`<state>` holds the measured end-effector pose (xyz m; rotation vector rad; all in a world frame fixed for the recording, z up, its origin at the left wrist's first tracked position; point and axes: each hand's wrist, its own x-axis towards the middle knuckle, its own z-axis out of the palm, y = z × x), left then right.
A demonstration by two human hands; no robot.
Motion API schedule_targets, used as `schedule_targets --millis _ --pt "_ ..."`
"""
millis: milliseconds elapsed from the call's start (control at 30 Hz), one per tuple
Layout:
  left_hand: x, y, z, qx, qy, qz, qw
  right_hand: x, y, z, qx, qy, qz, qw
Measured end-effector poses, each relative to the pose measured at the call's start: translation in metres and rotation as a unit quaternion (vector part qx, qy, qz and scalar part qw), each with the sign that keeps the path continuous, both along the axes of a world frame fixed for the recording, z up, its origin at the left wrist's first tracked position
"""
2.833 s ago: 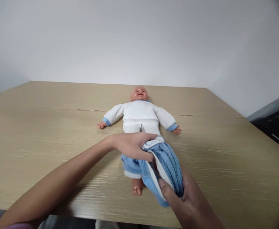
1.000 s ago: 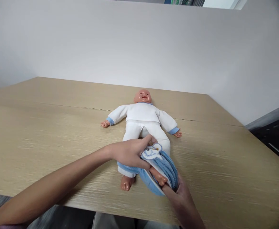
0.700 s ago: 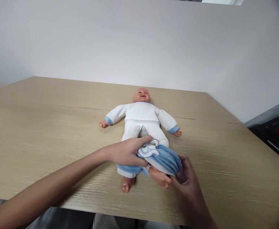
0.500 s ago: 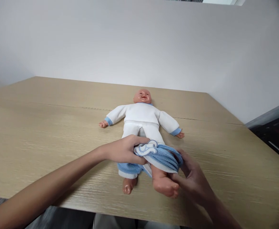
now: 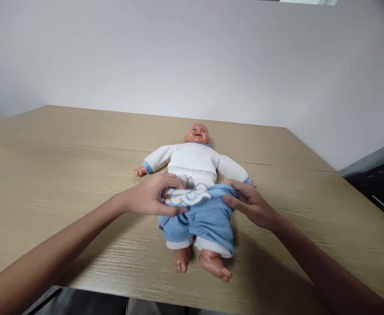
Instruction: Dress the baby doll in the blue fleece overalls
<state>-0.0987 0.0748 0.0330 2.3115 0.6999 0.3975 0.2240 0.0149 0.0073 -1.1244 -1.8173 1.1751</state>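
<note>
A baby doll in a white top with blue cuffs lies on its back, its head away from me. Blue pants with white hems cover both of its legs up to the upper thighs, and the feet stick out below. My left hand pinches the waistband on the left, beside a white patterned flap. On the right side, my right hand grips the waistband between thumb and fingers. White cloth of the doll's body shows above the waistband.
The doll rests on a light wooden table with a seam across it. Behind stands a pale wall. A dark object is beyond the table's right edge.
The pants, bunched at the right leg before, now spread over both legs and sit higher. Both hands have moved up, away from the feet, to the waistband.
</note>
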Motion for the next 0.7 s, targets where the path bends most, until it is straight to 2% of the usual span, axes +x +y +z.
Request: schedule_targets --millis 200,367,533,600,700 --pt "-0.006 0.008 -0.020 -0.061 -0.086 0.090 0.990 -0.024 0.031 -0.028 0.022 0.087 -0.102 0.991" --pt "-0.029 0.011 -0.043 -0.179 -0.112 0.071 0.975 -0.027 0.022 -0.050 -0.041 0.125 -0.140 0.981" --pt "-0.031 0.014 -0.052 -0.205 -0.139 -0.002 0.969 -0.031 0.011 -0.058 -0.081 0.179 -0.136 0.971" --pt "-0.030 0.013 -0.054 -0.249 -0.145 0.010 0.958 -0.032 0.012 -0.061 -0.076 0.186 -0.131 0.971" --pt "-0.029 0.013 -0.061 -0.315 -0.169 0.068 0.931 -0.031 0.016 -0.064 -0.076 0.191 -0.131 0.970"
